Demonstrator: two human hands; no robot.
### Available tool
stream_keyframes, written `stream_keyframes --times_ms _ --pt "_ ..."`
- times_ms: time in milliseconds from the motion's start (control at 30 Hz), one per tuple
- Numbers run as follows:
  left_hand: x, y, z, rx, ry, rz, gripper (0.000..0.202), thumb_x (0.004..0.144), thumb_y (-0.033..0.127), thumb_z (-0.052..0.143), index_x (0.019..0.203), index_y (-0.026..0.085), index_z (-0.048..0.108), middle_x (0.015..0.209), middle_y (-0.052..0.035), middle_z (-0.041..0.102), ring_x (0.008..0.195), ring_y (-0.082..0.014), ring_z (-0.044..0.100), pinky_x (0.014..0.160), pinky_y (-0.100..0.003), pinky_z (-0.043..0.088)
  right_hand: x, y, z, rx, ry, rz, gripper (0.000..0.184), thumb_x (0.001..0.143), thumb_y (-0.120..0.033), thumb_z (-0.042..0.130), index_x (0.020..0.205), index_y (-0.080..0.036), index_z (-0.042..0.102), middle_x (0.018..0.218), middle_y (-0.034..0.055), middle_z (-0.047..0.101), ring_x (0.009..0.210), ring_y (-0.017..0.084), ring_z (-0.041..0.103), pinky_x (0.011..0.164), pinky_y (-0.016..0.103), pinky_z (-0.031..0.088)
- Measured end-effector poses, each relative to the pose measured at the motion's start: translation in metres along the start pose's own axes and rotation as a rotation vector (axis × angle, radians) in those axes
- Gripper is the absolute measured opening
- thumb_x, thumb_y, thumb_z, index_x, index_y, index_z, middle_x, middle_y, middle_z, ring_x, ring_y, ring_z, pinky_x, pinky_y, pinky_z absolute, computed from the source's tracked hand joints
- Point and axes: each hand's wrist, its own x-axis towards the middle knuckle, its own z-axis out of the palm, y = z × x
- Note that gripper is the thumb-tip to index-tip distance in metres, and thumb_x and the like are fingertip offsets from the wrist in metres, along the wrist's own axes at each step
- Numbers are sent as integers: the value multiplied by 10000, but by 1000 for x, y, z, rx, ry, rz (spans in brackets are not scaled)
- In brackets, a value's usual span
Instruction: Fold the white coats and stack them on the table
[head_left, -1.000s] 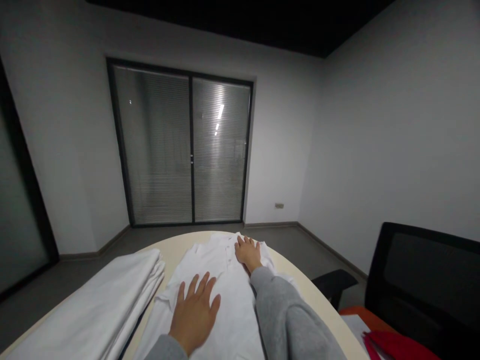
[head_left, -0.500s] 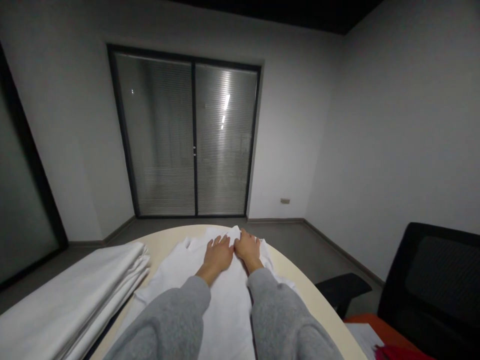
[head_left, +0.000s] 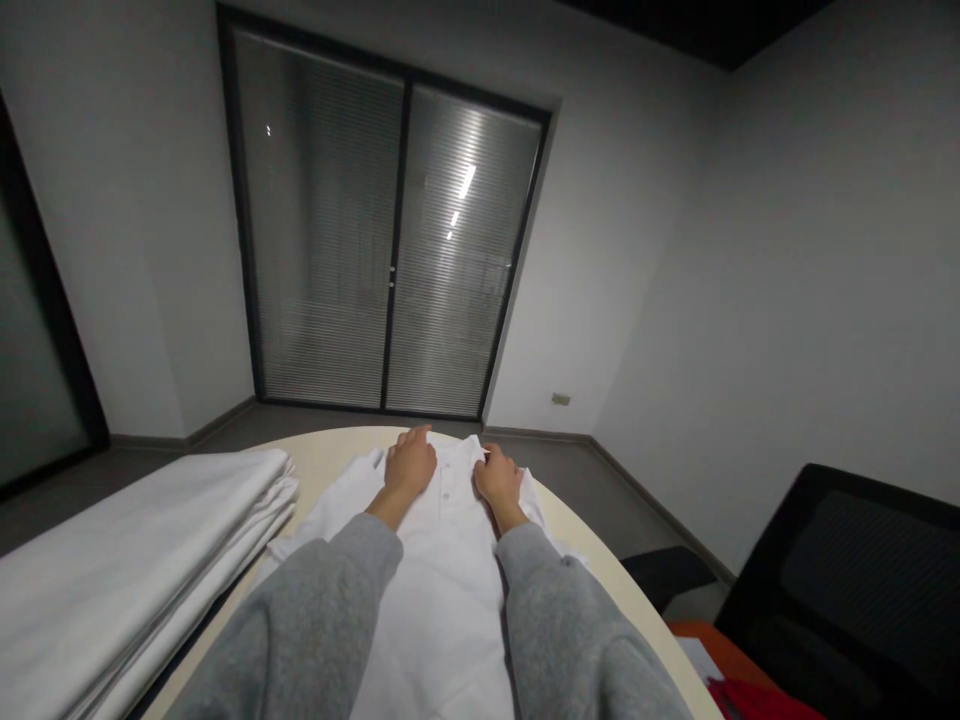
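Observation:
A white polo shirt [head_left: 442, 560] lies spread on the round table, its collar end toward the far edge and a buttoned placket showing between my hands. At the left side of the collar, my left hand [head_left: 411, 465] is closed on the cloth, with its fingertips partly hidden. My right hand [head_left: 499, 478] grips the right side near the collar, fingers curled in. Both grey-sleeved forearms lie over the shirt and cover part of its sides.
A stack of folded white cloth [head_left: 165, 540] lies along the left of the cream round table [head_left: 592, 560]. To the right stands a black office chair [head_left: 847, 590] with papers and something red [head_left: 757, 700] on its orange seat. Glass doors [head_left: 390, 230] are behind.
My left hand has moved left and farther out, from lying on the cloth to the collar's left side, uncovering the placket. My right hand stays near the collar. The view has tilted.

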Motion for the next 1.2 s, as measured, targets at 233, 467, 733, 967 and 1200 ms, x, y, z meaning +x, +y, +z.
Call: stream_keyframes --times_ms 233,467,733,967,1200 --pt "6 -27 5 10 -10 -152 633 863 82 482 1493 147 469 1343 -175 678 1286 -332 544 1067 -461 398 4 1 2 -11 -23 18 534 880 -176 484 1385 -288 616 1268 67 728 1259 261 590 1073 429 365" --pt "11 -33 -2 -62 7 -169 594 824 77 513 1384 264 579 1306 -75 702 1241 -276 582 998 -407 441 10 4 5 -65 -54 7 430 873 -201 485 1212 -304 729 1189 57 756 1198 270 626 1014 422 412" --pt "1 -31 -18 -44 -3 -71 263 874 116 558 974 250 761 1155 -71 726 1197 -258 602 945 -370 486 4 7 -1 -78 -11 -30 258 943 -202 524 1056 -217 756 1073 89 773 1055 231 692 915 369 482" --pt "-4 -29 -24 32 -43 -29 245 957 266 554 934 186 785 1045 -142 753 1172 -310 633 1021 -448 453 -1 7 -19 -102 83 -75 394 939 -161 409 1025 -188 792 1155 147 760 1105 270 672 953 355 461" --pt "-10 -7 -30 16 -47 178 406 981 251 401 1175 214 756 1491 -62 600 1417 -244 459 1193 -375 324 -7 -25 -30 -94 55 -389 534 941 -147 310 1276 -224 718 1551 3 529 1494 200 355 1240 366 200"
